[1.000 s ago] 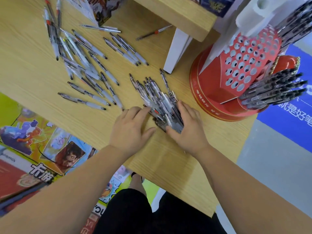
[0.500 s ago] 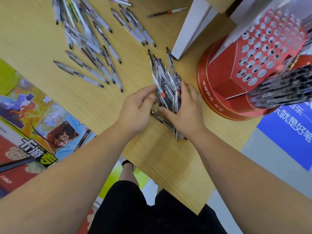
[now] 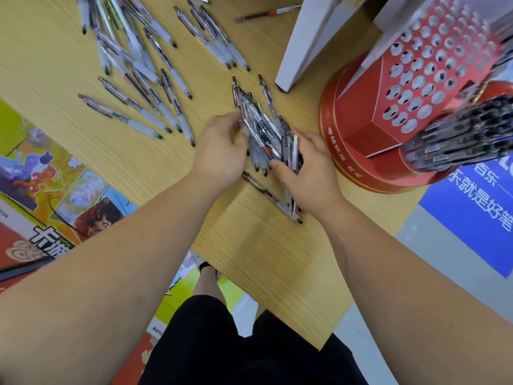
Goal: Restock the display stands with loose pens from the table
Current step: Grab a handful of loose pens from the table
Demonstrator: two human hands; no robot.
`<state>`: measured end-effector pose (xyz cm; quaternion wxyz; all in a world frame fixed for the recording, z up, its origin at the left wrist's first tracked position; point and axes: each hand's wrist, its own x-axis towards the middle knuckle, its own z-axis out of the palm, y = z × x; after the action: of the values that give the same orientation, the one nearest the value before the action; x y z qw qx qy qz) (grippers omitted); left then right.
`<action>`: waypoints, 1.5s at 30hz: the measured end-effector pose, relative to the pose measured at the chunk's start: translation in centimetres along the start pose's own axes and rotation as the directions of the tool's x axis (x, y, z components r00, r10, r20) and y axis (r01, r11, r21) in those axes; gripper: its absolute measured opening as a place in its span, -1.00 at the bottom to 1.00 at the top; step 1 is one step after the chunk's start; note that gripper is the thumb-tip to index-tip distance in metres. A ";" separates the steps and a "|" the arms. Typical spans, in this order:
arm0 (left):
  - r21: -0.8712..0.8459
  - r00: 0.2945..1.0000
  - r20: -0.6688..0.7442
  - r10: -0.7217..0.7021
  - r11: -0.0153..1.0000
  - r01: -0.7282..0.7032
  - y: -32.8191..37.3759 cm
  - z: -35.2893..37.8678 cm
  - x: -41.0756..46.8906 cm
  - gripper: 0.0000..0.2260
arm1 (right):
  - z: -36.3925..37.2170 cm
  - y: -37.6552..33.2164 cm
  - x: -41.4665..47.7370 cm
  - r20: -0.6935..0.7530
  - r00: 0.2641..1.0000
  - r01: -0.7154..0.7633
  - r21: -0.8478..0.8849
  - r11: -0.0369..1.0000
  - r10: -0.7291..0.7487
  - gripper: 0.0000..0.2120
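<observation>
A bundle of dark clear-barrelled pens point(image 3: 263, 129) is gathered between both hands above the wooden table point(image 3: 263, 259). My left hand point(image 3: 219, 154) grips the bundle from the left, fingers curled around it. My right hand point(image 3: 308, 170) grips it from the right, thumb under the tips. Two or three pens point(image 3: 272, 197) lie on the table beneath my right hand. Several loose white-grip pens point(image 3: 144, 87) are scattered at the upper left. The red display stand point(image 3: 369, 126) with its perforated panel point(image 3: 424, 65) stands at the right, dark pens point(image 3: 460, 134) sticking out of it.
A white post point(image 3: 305, 43) rises just left of the stand. A single red-banded pen point(image 3: 266, 13) lies at the top. Colourful printed boxes point(image 3: 41, 190) sit at the left, a blue sign point(image 3: 477, 207) at the right. The table's near edge runs diagonally by my legs.
Both hands have closed around the pile and lifted it into a bundle off the table; a few pens stayed behind under my right hand. The view has shifted closer.
</observation>
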<state>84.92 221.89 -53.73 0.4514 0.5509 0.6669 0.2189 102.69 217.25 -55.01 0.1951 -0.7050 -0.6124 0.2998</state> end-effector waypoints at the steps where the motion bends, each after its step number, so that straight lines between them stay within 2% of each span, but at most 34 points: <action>1: -0.009 1.000 -0.024 -0.009 1.000 0.009 0.0 0.1 0.2 -0.64 | 0.1 0.0 -0.1 -0.004 1.000 -0.002 0.022 1.000 0.002 -0.36; 6: -0.080 0.997 -0.044 -0.063 0.995 0.060 0.2 0.6 -0.4 -0.80 | 1.4 -0.1 -0.5 -0.052 0.998 -0.029 0.001 1.000 0.029 -0.35; 8: -0.101 0.997 -0.035 -0.073 0.992 0.070 0.1 1.0 -0.8 -0.84 | 1.6 -0.3 -0.3 -0.054 0.998 -0.039 -0.041 0.998 0.037 -0.22; 10: -0.139 0.996 -0.036 -0.076 0.988 0.070 0.1 1.3 -1.3 -0.83 | 1.5 -0.6 0.1 -0.040 0.997 -0.062 -0.078 0.995 0.059 0.01; 12: -0.255 0.995 -0.007 -0.104 0.962 0.099 0.2 1.4 -1.5 -0.77 | 1.6 -0.6 0.4 -0.044 0.997 -0.074 -0.096 0.993 0.070 0.06; 15: -0.362 0.990 0.037 -0.134 0.922 0.139 0.2 1.7 -1.7 -0.72 | 1.4 -0.6 0.7 -0.064 0.997 -0.054 -0.076 0.996 0.049 -0.18; 19: -0.447 0.979 0.082 -0.187 0.871 0.204 0.8 1.4 -1.7 -0.66 | 0.5 -0.9 0.3 -0.051 0.998 -0.042 0.090 0.995 0.047 -0.54; 22: -0.487 0.966 0.122 -0.229 0.834 0.259 1.1 1.2 -1.4 -0.67 | -0.3 -1.0 0.2 -0.020 0.995 -0.089 0.201 0.976 0.095 -0.70; 28: -0.485 0.968 0.112 -0.226 0.838 0.252 0.8 1.7 -1.5 -0.75 | 0.2 -1.0 0.0 -0.015 0.995 -0.093 0.241 0.966 0.100 -0.65; 32: -0.522 0.965 0.093 -0.243 0.814 0.256 1.4 1.7 -1.5 -0.84 | 0.7 -1.3 0.0 -0.031 0.994 -0.093 0.243 0.965 0.104 -0.36; 34: -0.543 0.955 0.094 -0.280 0.790 0.285 1.7 1.7 -1.4 -0.84 | 0.8 -1.4 0.2 -0.043 0.991 -0.110 0.254 0.961 0.125 -0.28; 36: -0.529 0.952 0.106 -0.289 0.794 0.300 1.9 1.6 -1.3 -0.80 | 0.7 -1.5 0.5 -0.043 0.988 -0.130 0.274 0.953 0.147 -0.31; 40: -0.522 0.951 0.162 -0.264 0.795 0.309 2.4 1.1 -1.7 -0.77 | 0.2 -1.7 0.7 -0.016 0.984 -0.163 0.321 0.933 0.177 -0.53; 45: -0.464 0.951 0.192 -0.244 0.831 0.307 2.1 1.0 -2.1 -0.72 | -0.4 -1.5 0.7 0.033 0.984 -0.178 0.327 0.928 0.177 -0.70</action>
<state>86.89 220.37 -51.87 0.6431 0.3295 0.6329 0.2779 101.87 218.26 -53.85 0.2809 -0.7148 -0.4879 0.4149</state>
